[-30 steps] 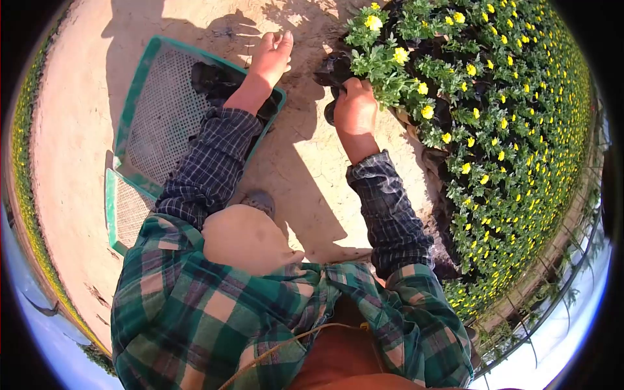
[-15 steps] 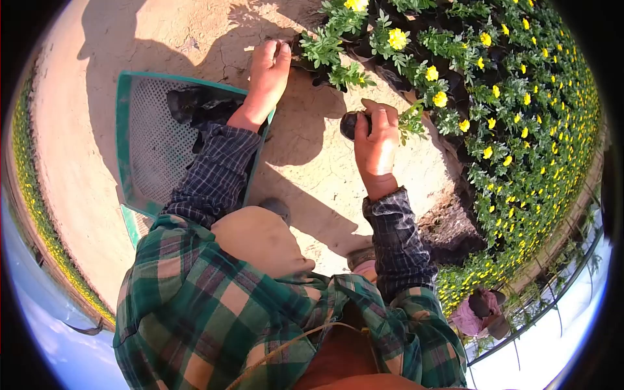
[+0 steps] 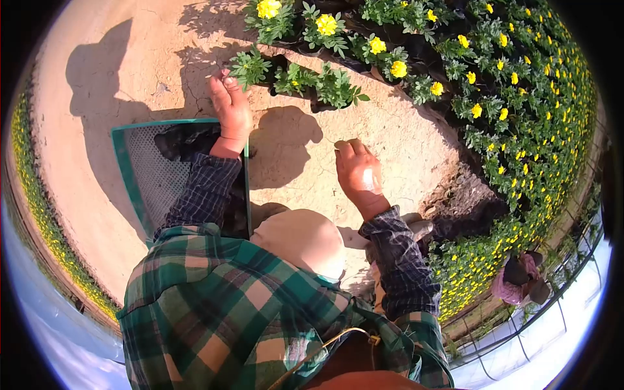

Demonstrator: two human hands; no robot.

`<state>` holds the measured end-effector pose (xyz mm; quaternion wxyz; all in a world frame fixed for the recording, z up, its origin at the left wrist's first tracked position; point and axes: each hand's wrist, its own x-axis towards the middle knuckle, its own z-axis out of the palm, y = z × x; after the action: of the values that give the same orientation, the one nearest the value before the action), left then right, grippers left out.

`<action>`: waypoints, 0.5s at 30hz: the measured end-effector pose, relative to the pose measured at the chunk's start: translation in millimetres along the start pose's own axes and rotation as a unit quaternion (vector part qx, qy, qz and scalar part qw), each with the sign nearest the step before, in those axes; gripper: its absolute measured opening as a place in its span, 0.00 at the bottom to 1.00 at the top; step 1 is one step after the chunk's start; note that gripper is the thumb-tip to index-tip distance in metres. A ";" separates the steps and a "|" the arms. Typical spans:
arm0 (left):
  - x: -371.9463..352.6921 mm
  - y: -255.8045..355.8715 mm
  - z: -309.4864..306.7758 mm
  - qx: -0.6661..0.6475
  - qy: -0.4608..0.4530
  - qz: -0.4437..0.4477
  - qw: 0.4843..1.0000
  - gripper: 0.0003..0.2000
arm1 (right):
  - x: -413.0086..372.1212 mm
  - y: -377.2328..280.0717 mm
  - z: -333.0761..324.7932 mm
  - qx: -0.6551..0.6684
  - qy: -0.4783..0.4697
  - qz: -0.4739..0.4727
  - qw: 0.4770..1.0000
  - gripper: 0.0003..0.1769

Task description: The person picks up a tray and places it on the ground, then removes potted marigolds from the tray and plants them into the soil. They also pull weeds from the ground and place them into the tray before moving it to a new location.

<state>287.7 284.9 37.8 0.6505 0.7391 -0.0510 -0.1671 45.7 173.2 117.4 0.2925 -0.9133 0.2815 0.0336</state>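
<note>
My left hand is beside the leftmost of several potted marigold seedlings, its outstretched fingers against the leaves of that seedling. A second marigold stands right of it, then a third marigold, all on the bare ground. Nearer to me, apart from the row, my right hand hovers over the soil with nothing in it, fingers loosely bent and apart. Below my left forearm lies a green-rimmed mesh crate with black pots or bags inside, partly covered by my sleeve.
A dense bed of yellow-flowering marigolds spreads along the right. Dark loose soil lies at its near edge. Another person is bent over at the lower right. Cracked dry ground stretches between crate and bed.
My right hand has let go of the dark-potted marigold, now standing at the row's right end, and drawn back. My left hand stays by the row's left end. The view has shifted.
</note>
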 end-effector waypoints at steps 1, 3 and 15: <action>0.1 7.4 0.7 0.067 -0.021 0.030 0.997 0.11 | -16.1 14.5 5.4 -0.017 -0.008 0.032 0.999 0.08; -3.3 -0.2 6.6 0.050 -0.016 0.050 0.997 0.10 | -41.9 45.5 11.0 -0.034 -0.031 0.092 0.995 0.06; -6.5 22.6 9.4 0.128 0.122 0.261 0.949 0.10 | -15.7 97.5 -8.9 0.031 -0.002 0.199 0.980 0.08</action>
<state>281.9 274.6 60.1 0.5727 0.7918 -0.1830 0.1077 -20.5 110.7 78.1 0.3082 -0.8295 0.4580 0.0843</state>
